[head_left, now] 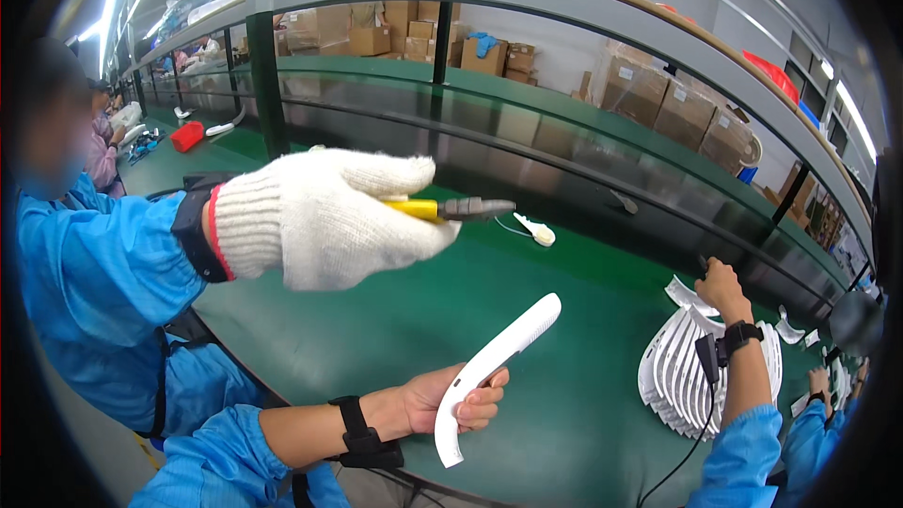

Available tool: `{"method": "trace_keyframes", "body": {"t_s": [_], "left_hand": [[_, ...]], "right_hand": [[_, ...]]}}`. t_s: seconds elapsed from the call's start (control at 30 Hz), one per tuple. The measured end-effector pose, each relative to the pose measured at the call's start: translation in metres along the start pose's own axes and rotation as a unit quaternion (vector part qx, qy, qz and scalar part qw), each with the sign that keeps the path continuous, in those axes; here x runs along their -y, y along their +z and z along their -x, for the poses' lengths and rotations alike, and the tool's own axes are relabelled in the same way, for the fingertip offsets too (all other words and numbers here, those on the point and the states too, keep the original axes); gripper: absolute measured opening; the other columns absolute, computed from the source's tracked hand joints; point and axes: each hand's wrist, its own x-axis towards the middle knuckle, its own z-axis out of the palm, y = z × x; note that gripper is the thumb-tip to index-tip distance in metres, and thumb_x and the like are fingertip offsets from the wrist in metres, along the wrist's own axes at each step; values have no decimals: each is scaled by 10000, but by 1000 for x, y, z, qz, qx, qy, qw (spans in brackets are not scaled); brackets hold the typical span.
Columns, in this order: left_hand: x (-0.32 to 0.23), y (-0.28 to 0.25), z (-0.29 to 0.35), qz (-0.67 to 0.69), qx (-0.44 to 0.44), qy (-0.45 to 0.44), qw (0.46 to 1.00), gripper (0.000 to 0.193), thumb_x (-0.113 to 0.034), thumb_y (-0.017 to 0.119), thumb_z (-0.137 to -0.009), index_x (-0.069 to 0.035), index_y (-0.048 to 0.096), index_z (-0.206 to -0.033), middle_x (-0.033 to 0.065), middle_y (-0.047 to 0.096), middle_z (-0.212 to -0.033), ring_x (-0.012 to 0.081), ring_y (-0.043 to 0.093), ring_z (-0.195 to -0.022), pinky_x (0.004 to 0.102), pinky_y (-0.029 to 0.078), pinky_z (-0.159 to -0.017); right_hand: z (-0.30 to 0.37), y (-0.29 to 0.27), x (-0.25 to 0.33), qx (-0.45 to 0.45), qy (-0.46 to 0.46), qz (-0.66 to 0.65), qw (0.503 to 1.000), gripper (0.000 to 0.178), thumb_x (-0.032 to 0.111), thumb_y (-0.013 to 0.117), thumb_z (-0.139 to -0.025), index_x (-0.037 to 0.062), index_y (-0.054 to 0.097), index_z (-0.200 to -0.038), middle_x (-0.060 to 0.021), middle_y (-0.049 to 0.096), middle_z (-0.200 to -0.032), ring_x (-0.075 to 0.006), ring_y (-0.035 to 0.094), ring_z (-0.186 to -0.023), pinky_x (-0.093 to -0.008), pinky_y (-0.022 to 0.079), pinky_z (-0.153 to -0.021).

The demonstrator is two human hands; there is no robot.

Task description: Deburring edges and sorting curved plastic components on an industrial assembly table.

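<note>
— What's the biggest thing here?
— The green table, reaching out to the left of the stack of white curved parts. Those parts nest closely, so a single bump could probably skew the whole row.
— And next?
— A co-worker's gloved hand, well left of the stack and raised over the table. Thick knit could dull its feel for whatever it grips.
— Where's the piece being handled?
— The white curved piece is left of the stack, tilted, its broad end up. The person's left hand wraps its lower part; a smooth surface and a one-ended hold could let it twist or slip.
— The other hand?
— The right hand is over the stack's far edge, fingers drawn together. I can't tell whether they pinch anything. A careless wrist there could knock parts loose.
— Anything smaller?
— Yellow-handled pliers in the glove, left of the stack, tips pointing rightward: a slip could scratch plastic or nick bare fingers. A thin black cable hangs from the right wrist at the stack's near side, and could snag a part.
</note>
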Motion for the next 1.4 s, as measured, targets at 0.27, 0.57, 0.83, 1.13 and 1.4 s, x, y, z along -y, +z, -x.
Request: {"method": "trace_keyframes", "body": {"t_s": [0.27, 0.57, 0.83, 1.13, 1.4], "left_hand": [[-43, -28, -18, -42, 46, -7, 998, 214, -239, 483, -928, -35, 449, -869, 9, 428, -562, 93, 403, -429, 202, 346, -389], [-61, -46, 2, -113, -65, 102, 986, 223, -256, 566, -850, -56, 497, -921, 18, 446, -581, 125, 416, -458, 263, 334, -429], [-57, -51, -19, -45, -82, 121, 988, 132, -133, 482, -888, -43, 504, -982, 25, 467, -624, 116, 420, -449, 248, 336, -433], [-65, -75, -13, -25, -121, 192, 974, 119, -139, 469, -888, -48, 492, -961, 19, 420, -627, 109, 404, -490, 238, 319, -447], [-63, -64, -20, -46, -108, 183, 976, 144, -175, 457, -896, -51, 525, -927, 18, 430, -596, 123, 412, -478, 244, 336, -424]], "right_hand": [[-49, 48, -1, 166, 44, 148, 974, 521, 225, 673, -673, 97, 562, -1165, -134, 539, -1226, -296, 514, -1140, -403, 444, -930], [-69, 86, 34, 10, -103, 244, 964, 163, 142, 550, -835, 120, 686, -921, -63, 663, -977, -247, 642, -927, -361, 529, -752], [-29, 78, 109, -55, -316, 126, 939, 260, 60, 664, -646, 52, 579, -892, -115, 640, -864, -284, 633, -840, -379, 513, -698], [55, 35, 155, -159, -450, 65, 876, 118, 15, 599, -675, 0, 562, -786, -121, 625, -678, -252, 646, -674, -344, 490, -553], [156, -1, 123, -183, -475, 117, 853, 180, 77, 561, -700, -34, 525, -838, -81, 557, -658, -203, 592, -582, -306, 460, -520]]}}
